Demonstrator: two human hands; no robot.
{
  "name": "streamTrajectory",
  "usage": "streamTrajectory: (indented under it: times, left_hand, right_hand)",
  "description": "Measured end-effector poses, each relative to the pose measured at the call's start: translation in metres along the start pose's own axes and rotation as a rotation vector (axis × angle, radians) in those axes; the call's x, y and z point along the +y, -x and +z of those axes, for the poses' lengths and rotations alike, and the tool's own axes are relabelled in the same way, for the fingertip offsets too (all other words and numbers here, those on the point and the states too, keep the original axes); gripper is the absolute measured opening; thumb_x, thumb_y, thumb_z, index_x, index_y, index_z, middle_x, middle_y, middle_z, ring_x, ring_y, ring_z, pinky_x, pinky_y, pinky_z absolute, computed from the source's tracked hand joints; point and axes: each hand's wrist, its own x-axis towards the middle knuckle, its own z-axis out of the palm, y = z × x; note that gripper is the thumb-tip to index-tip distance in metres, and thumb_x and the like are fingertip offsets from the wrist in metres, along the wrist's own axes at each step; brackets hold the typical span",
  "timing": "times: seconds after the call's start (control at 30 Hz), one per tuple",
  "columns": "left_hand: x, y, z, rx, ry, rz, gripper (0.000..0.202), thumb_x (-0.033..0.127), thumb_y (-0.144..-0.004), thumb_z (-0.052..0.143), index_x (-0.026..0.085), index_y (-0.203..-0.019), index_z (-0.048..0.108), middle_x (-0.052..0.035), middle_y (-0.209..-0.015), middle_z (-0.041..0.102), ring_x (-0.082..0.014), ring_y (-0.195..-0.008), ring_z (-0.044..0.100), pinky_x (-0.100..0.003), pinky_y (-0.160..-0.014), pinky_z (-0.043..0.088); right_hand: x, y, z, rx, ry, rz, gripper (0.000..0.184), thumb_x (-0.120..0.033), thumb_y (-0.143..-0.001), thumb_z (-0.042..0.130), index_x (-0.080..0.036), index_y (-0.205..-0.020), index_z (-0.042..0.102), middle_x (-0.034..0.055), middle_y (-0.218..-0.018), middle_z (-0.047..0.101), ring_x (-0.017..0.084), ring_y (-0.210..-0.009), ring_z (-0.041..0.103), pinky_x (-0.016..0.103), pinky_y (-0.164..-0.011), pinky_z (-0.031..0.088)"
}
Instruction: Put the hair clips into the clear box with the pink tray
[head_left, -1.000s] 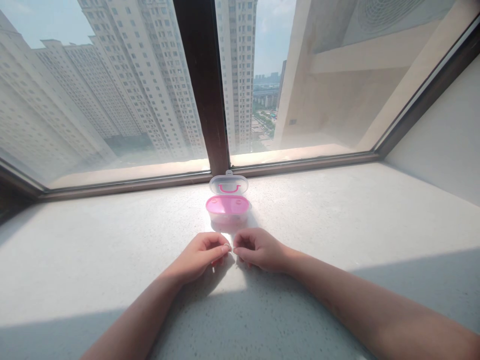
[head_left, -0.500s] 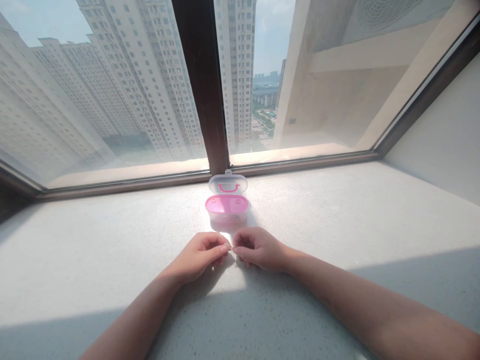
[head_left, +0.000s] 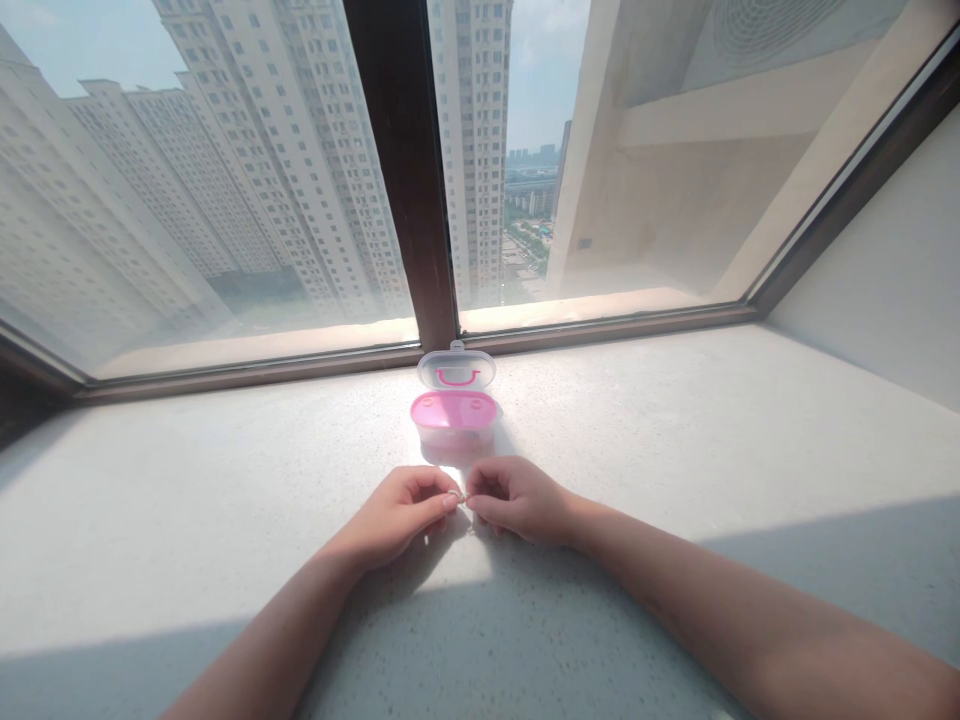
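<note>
A tiny item (head_left: 462, 497), too small to identify, is pinched between the curled left hand (head_left: 397, 515) and right hand (head_left: 521, 497), low over the speckled white sill (head_left: 675, 430), just before an open pink box (head_left: 454, 415) beneath a dark-framed window (head_left: 401, 170) facing tower blocks.

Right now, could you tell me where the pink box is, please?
Head view, centre: the pink box sits open on the white sill, just beyond the left hand and right hand, before the dark window post.

The tiny item (head_left: 463, 497) pinched between left hand (head_left: 397, 515) and right hand (head_left: 517, 497), mid-frame, is too small to identify; both forearms (head_left: 285, 640) are cut off at the bottom edge
</note>
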Motion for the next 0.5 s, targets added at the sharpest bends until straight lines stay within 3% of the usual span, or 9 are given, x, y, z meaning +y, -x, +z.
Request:
streamTrajectory:
  times: [0.5]
  left_hand:
    - [0.0012, -0.0009, 0.0010, 0.008, 0.008, -0.008, 0.022, 0.031, -0.082, 0.059, 0.010, -0.076, 0.062, 0.0007, -0.056, 0.052, -0.0098, -0.054, 0.046, -0.023, -0.052, 0.033]
  right_hand:
    - [-0.0025, -0.0004, -0.0012, -0.003, -0.009, -0.003, 0.010, -0.019, -0.080, 0.054, -0.016, -0.071, 0.050, -0.0034, -0.057, 0.053, 0.008, -0.045, 0.048, 0.019, -0.044, 0.036]
